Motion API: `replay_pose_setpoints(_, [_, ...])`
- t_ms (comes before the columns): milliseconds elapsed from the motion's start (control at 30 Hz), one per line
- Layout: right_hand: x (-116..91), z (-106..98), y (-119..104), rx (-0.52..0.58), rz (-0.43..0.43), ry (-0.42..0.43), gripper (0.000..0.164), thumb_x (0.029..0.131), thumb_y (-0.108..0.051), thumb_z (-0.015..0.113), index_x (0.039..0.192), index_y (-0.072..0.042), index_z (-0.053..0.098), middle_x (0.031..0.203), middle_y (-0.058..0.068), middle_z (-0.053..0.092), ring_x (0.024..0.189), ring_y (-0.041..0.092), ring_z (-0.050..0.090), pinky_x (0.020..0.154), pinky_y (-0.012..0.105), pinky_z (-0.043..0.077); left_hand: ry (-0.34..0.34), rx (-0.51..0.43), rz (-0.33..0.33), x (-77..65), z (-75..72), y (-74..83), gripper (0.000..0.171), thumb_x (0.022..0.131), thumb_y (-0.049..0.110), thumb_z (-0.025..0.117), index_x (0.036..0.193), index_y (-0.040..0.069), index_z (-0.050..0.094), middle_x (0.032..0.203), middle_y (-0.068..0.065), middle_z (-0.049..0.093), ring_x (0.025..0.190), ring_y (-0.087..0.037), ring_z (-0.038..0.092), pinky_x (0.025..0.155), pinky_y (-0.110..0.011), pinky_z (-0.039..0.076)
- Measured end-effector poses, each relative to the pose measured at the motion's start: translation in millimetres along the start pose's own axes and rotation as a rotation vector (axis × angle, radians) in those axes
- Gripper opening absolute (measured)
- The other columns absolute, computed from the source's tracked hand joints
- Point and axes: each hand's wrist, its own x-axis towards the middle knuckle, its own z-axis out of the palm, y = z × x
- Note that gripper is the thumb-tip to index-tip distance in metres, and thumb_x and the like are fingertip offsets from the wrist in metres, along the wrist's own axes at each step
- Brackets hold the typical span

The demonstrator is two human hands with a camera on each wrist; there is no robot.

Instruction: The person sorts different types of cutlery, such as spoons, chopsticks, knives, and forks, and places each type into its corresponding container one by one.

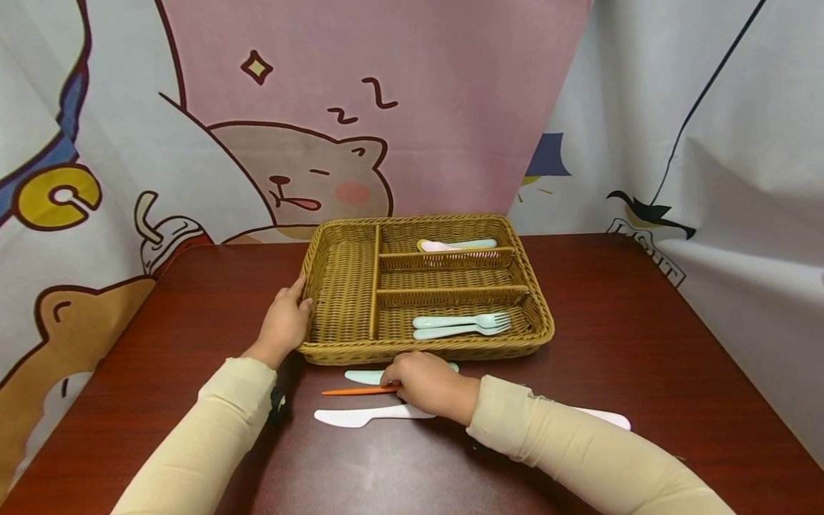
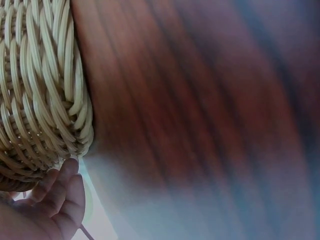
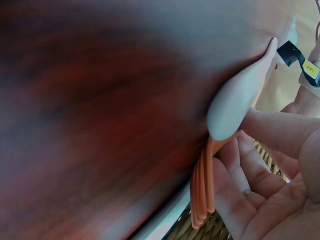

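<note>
My left hand (image 1: pixel 282 325) holds the left side of a woven basket (image 1: pixel 344 352); its fingers (image 2: pixel 70 187) lie against the outer wall in the left wrist view. In front of the basket, my right hand (image 1: pixel 428 385) reaches down and pinches an orange fork (image 3: pixel 202 185) between thumb and fingers. The fork's handle points left in the head view. Beside it lies a white knife (image 1: pixel 344 417), its rounded handle end close to my thumb in the right wrist view. A pale green knife (image 1: pixel 362 376) lies nearer the basket, partly hidden behind my right hand.
Two pale green forks (image 1: pixel 450 322) lie in the basket's front compartment. The back compartment has a pink-handled piece (image 1: pixel 438 246) and a pale green handle (image 1: pixel 479 244). A pinkish-white handle (image 1: pixel 608 418) shows past my right sleeve. A printed curtain (image 1: pixel 483 107) hangs behind the dark red table (image 1: pixel 618 315).
</note>
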Motion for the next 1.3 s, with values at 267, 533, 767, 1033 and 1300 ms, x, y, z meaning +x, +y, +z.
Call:
replay_pose_setpoints(267, [0, -2, -4, -0.007, 0.019, 0.013, 0.023, 0.082, 0.0, 0.071, 0.099, -0.013, 0.077, 0.092, -0.001, 0.069, 0.089, 0.016, 0.066, 0.075, 0.028, 0.053, -0.005, -0.003, 0.007, -0.6, -0.3, -0.3, 0.056, 0.106, 0.017, 0.037, 0.156, 0.005, 0.013, 0.143, -0.03, 0.033, 0.123, -0.044, 0.045, 0.097, -0.054, 0.04])
replay_pose_setpoints(533, [-11, -11, -8, -0.02, -0.015, 0.066, 0.024, 0.083, 0.0, 0.07, 0.099, -0.016, 0.077, 0.088, -0.003, 0.067, 0.084, 0.013, 0.064, 0.071, 0.027, 0.053, -0.011, -0.002, 0.004, -1.5, -1.3, 1.5, 0.056, 0.106, 0.017, 0.036, 0.156, 0.006, 0.012, 0.144, -0.03, 0.032, 0.124, -0.044, 0.045, 0.098, -0.054, 0.039])
replay_pose_setpoints(767, [-23, -24, -9, -0.043, -0.064, 0.107, 0.021, 0.086, -0.003, 0.07, 0.1, -0.017, 0.077, 0.087, -0.005, 0.066, 0.082, 0.01, 0.063, 0.068, 0.023, 0.051, -0.015, -0.012, -0.007, -1.9, -0.6, 0.6, 0.057, 0.106, 0.018, 0.036, 0.156, 0.007, 0.012, 0.146, -0.029, 0.031, 0.126, -0.044, 0.043, 0.101, -0.055, 0.038])
replay_pose_setpoints(1033, [-32, -41, -7, 0.012, -0.066, 0.107, 0.023, 0.084, -0.001, 0.072, 0.102, -0.015, 0.077, 0.091, -0.005, 0.067, 0.083, 0.009, 0.063, 0.069, 0.023, 0.051, -0.003, 0.0, -0.002, -0.6, -1.0, 0.4, 0.056, 0.106, 0.017, 0.036, 0.156, 0.005, 0.014, 0.144, -0.03, 0.033, 0.128, -0.045, 0.04, 0.104, -0.056, 0.034])
replay_pose_setpoints(1300, [-31, -63, -1, 0.064, -0.06, 0.091, 0.025, 0.085, 0.0, 0.07, 0.104, -0.015, 0.076, 0.092, -0.005, 0.067, 0.078, 0.006, 0.058, 0.066, 0.021, 0.047, -0.004, -0.001, 0.0, -1.6, -1.3, 1.1, 0.056, 0.106, 0.016, 0.037, 0.155, 0.005, 0.014, 0.144, -0.031, 0.032, 0.129, -0.046, 0.039, 0.105, -0.057, 0.033])
